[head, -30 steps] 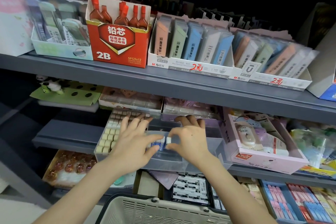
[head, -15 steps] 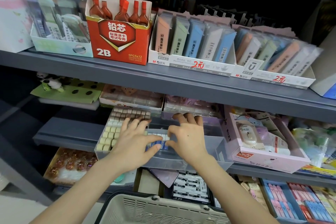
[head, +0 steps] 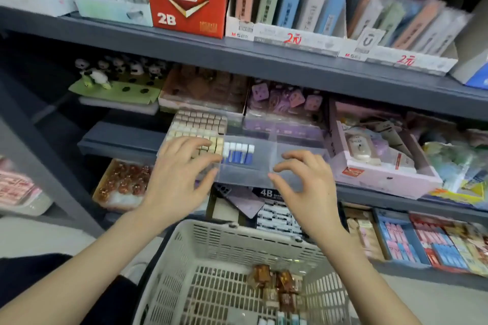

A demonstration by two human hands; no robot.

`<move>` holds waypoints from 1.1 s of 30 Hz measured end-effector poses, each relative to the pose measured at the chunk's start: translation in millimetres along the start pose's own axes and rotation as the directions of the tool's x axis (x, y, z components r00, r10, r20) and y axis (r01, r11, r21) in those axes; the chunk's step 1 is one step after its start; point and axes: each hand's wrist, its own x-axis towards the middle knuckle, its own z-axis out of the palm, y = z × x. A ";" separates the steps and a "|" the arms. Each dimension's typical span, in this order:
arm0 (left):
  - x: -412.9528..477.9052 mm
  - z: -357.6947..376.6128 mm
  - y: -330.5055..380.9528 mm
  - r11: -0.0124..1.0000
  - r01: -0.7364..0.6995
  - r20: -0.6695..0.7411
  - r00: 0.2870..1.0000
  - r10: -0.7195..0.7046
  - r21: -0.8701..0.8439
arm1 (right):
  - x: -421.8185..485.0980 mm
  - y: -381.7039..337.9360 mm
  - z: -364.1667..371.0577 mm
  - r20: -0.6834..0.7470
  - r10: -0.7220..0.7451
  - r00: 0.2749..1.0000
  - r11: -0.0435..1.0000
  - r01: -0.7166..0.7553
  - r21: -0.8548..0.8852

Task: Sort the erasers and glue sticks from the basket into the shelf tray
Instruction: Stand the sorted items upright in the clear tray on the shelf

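Withdrawn from the shelf tray (head: 248,178), left hand (head: 179,174) and right hand (head: 307,188) are held empty, fingers loose; light, slick glue sticks (head: 239,153) are best pinched mid-barrel.

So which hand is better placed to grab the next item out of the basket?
The right hand, probably: both hands are empty, but the items lie toward the basket's right side, nearer it than the left hand.

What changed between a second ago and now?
Both hands came off the glue sticks and drew back and apart. The left hand is now over the erasers, the right hand before the tray's right compartment, both empty. The glue sticks stay lined up in the middle compartment.
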 end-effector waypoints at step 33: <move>-238.1 85.9 -35.6 0.929 0.317 0.410 0.834 -0.369 0.192 | -329.1 7.2 197.0 0.927 0.371 0.056 0.775 -0.569 -0.276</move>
